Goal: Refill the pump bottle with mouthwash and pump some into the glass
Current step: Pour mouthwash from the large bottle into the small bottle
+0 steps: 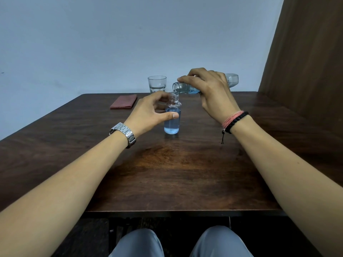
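A small clear pump bottle point(171, 125) stands upright near the table's middle, its pump top off and its neck open, with blue mouthwash filling most of it. My left hand point(152, 110) curls round its upper body, thumb across the front. My right hand point(209, 89) grips a larger clear mouthwash bottle point(232, 80), tipped on its side with its open mouth point(176, 88) just above the small bottle's neck. A little blue liquid lies inside the large bottle. An empty drinking glass point(157, 84) stands behind, near the table's far edge.
A folded reddish cloth point(124, 104) lies on the dark wooden table point(176, 173) at the back left. A pale wall runs behind the table and a brown panel point(306, 62) rises at the right. My knees show below the near edge.
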